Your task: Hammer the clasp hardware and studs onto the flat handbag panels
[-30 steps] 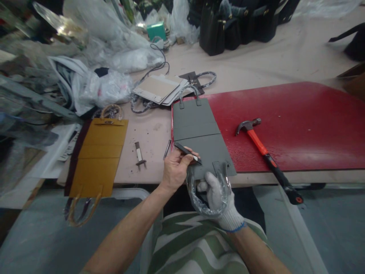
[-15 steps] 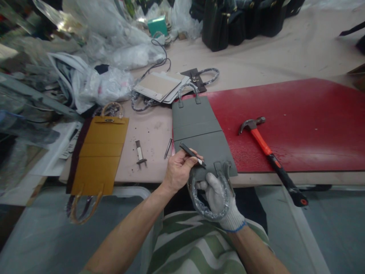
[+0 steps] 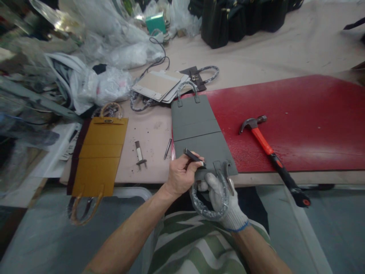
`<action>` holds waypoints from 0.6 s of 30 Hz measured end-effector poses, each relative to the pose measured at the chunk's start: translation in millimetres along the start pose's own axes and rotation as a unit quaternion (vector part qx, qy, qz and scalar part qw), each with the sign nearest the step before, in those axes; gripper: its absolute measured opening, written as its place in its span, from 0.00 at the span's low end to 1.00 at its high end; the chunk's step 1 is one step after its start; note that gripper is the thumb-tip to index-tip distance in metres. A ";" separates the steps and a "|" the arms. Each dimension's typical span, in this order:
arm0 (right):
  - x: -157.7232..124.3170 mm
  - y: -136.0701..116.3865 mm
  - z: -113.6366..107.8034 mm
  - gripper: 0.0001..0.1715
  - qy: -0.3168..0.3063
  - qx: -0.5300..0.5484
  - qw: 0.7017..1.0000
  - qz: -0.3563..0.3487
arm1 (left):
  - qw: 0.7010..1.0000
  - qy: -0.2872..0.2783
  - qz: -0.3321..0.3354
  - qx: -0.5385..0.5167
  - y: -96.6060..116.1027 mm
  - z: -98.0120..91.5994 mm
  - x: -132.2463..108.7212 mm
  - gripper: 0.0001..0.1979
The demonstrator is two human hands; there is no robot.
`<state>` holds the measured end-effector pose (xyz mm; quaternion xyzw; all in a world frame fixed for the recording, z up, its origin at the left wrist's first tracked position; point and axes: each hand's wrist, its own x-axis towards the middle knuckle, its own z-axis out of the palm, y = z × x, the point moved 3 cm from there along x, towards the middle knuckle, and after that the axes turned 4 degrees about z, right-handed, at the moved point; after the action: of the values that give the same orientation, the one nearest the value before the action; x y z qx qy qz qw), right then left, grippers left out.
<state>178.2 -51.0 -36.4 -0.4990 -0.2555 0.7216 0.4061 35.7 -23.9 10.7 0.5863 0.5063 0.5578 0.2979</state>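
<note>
In the head view, a grey leather bag panel (image 3: 196, 118) lies on the table with a plastic-wrapped handle at each end. My bare left hand (image 3: 182, 173) pinches a black pen-like tool (image 3: 191, 154), its lower end pointing at the panel near the handle base. My right hand (image 3: 219, 196), in a white knit glove, grips the panel's near edge with fingers curled; the near wrapped handle (image 3: 209, 214) loops over it. Some of its fingers are hidden under the panel.
A claw hammer (image 3: 265, 146) lies on the red mat (image 3: 302, 118) at right. Left of the panel are a pronged tool (image 3: 139, 156) and a thin metal rod (image 3: 168, 148). Farther left sits a mustard bag panel (image 3: 99, 152). Black bags (image 3: 216, 26) stand behind.
My left hand has shifted slightly right, and the black tool's lower end has come closer to the handle base. My right hand has barely moved.
</note>
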 end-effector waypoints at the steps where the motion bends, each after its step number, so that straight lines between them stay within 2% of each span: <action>1: -1.2 -2.4 -0.8 0.21 0.002 -0.006 1.000 0.004 | 1.000 -0.001 0.008 0.007 -0.6 0.5 -0.1 0.04; 7: 0.0 -5.0 -6.5 0.28 0.039 -0.082 0.995 0.044 | 0.998 -0.008 0.038 0.050 -10.6 7.0 -3.2 0.04; 13: 5.9 10.1 -10.3 0.27 0.057 -0.055 0.994 0.077 | 0.989 -0.029 0.100 0.106 -18.8 13.9 -11.3 0.05; 18: 6.7 14.0 -13.7 0.27 0.033 -0.051 0.995 0.080 | 0.975 -0.044 0.152 0.155 -18.7 16.4 -12.6 0.06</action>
<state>185.1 -53.4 -55.7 -0.5617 -0.2376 0.7210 0.3290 48.2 -26.2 -14.1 0.7194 0.4780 0.4850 0.1370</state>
